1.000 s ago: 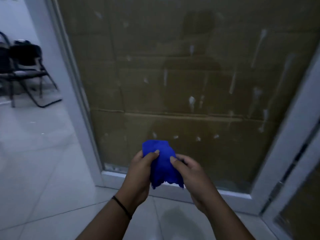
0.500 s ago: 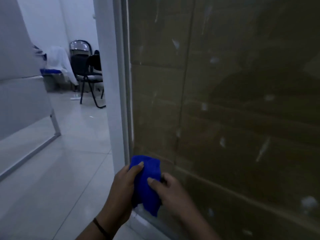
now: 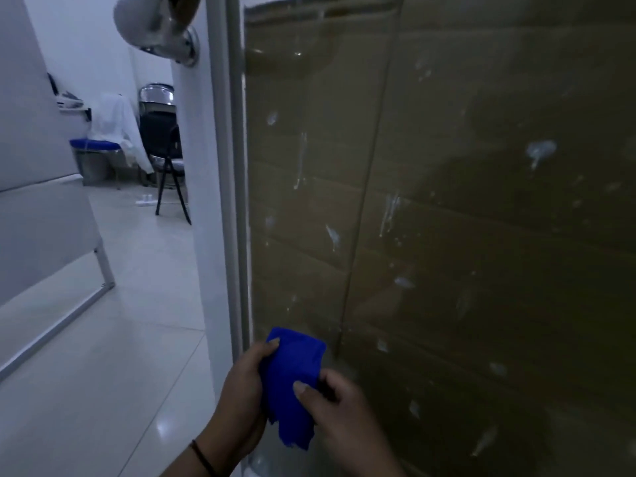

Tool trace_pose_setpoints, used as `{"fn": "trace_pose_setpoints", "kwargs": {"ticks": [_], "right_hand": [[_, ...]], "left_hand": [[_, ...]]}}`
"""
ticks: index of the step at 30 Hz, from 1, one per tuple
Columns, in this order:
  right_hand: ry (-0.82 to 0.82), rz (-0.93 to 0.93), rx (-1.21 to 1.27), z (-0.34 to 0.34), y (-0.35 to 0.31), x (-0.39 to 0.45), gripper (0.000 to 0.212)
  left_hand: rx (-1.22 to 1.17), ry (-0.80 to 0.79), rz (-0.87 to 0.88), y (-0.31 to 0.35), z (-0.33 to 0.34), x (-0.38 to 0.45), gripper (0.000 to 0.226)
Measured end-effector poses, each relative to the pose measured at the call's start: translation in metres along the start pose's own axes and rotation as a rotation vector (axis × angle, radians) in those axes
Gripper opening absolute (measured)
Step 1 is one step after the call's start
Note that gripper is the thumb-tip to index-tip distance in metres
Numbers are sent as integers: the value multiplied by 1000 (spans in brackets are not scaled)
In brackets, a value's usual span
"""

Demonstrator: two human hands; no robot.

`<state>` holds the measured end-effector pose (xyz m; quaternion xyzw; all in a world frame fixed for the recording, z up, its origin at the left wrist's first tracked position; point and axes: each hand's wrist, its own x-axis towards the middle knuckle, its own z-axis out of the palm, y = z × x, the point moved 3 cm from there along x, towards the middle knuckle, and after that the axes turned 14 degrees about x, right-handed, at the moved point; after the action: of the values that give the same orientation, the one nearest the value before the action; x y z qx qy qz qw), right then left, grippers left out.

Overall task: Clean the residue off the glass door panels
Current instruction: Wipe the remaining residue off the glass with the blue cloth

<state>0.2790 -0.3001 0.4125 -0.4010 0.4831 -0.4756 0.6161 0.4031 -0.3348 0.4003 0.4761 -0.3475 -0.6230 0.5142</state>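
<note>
Gripping the blue cloth point(image 3: 296, 383) in my left hand point(image 3: 241, 397) and right hand point(image 3: 339, 411), beside the residue-spotted glass door panel point(image 3: 447, 235).

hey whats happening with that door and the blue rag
A person stands at a glass door panel and holds a blue cloth low in front of it with both hands. The left hand grips its left side and the right hand pinches its right edge, as if bunching it up. The glass is covered in whitish residue smears, so wiping here looks not yet done. A metal door knob shows at the top left.
</note>
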Motion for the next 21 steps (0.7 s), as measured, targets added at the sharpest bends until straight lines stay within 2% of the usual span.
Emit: {"fn": "trace_pose_setpoints", "kwargs": {"ticks": [4,9,12,14,17,21], "right_hand": [[72,-85,39,-14,4,-23,6],[206,-245,134,-27,41,-89,9],[266,-316,257,-28,70,-139,8],[311,-310,335,-27,78,-169,14],[320,-252,384,-34,56,-190,27],[354,-198,511,-45,-9,-200,39]], "left_hand": [[79,-104,86,-5,7,-18,31],[296,-263,224,-34,10,-83,24],[298,-317,254,-62,1,-130,22],[286,-367,232,-75,-3,-156,28],[215,-439,148,-68,7,-175,39],[171,-477,85,-13,52,-181,44]]}}
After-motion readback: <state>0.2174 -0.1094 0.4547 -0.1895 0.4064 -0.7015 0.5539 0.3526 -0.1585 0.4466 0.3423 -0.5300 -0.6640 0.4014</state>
